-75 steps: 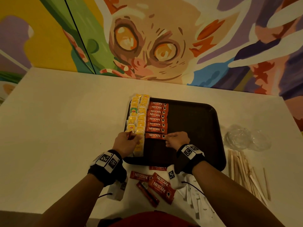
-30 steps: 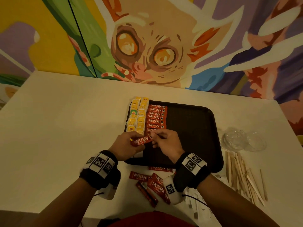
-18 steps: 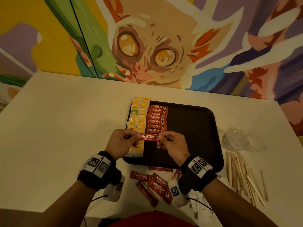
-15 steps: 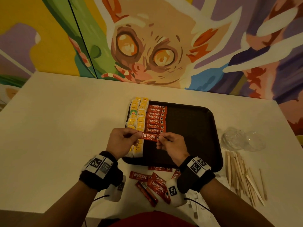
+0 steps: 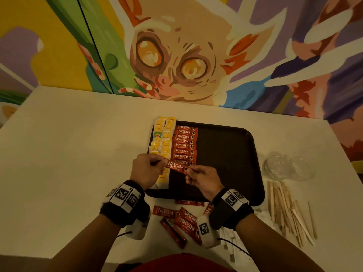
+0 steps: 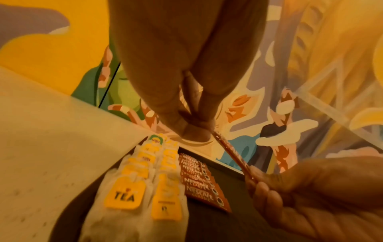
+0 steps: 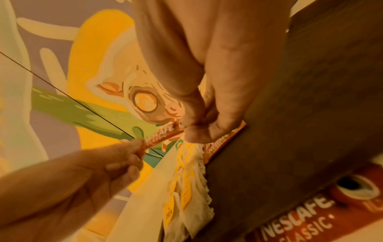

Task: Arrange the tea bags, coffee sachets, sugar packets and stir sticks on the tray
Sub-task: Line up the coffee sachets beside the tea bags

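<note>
Both hands pinch Nescafé sachet (image 5: 176, 167) by ends, left hand (image 5: 146, 170), right hand (image 5: 203, 180), mid-frame above tray (image 5: 231, 154). Advice: lower flat, butt against sachet column (image 5: 184, 145) beside tea bags (image 5: 163, 138), label up.

Tea bags (image 5: 163, 140) left of sachets (image 5: 184, 144)

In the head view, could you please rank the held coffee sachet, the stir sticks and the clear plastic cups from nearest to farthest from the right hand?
From the right hand:
1. Held coffee sachet, pinched in its fingers.
2. Stir sticks, on the table right of the tray.
3. Clear plastic cups, far right; not much farther than the sticks.
</note>
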### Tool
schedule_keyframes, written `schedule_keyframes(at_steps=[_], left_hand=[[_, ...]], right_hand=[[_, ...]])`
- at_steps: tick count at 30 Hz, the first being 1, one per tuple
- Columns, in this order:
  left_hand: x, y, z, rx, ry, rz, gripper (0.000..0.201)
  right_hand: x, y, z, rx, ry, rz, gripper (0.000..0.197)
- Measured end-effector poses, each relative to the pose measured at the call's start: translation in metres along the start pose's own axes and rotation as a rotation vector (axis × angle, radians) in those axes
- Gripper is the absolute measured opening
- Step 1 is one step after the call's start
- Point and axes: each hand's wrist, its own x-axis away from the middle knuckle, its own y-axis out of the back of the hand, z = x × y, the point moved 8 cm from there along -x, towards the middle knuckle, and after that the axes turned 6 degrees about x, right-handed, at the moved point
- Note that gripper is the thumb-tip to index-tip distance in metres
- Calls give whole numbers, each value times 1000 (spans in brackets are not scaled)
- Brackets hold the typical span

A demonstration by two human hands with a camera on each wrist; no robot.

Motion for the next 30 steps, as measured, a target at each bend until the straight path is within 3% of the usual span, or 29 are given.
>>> schedule_keyframes(at_steps=[4, 10, 18, 30], left_hand=[[0, -7, 16, -46, 90, 16, 8], [0, -7, 32, -79, 137, 52, 10], [7, -6, 36, -52, 137, 117, 4], [9, -5, 36, -47, 127, 146, 1]], right_hand=[[-10, 14, -4, 102, -24, -132, 19], [-20, 43, -6, 317, -88, -324, 10], [-29, 40, -10, 476, -222, -329, 7], [-37, 36, -2, 502, -143, -352, 15]])
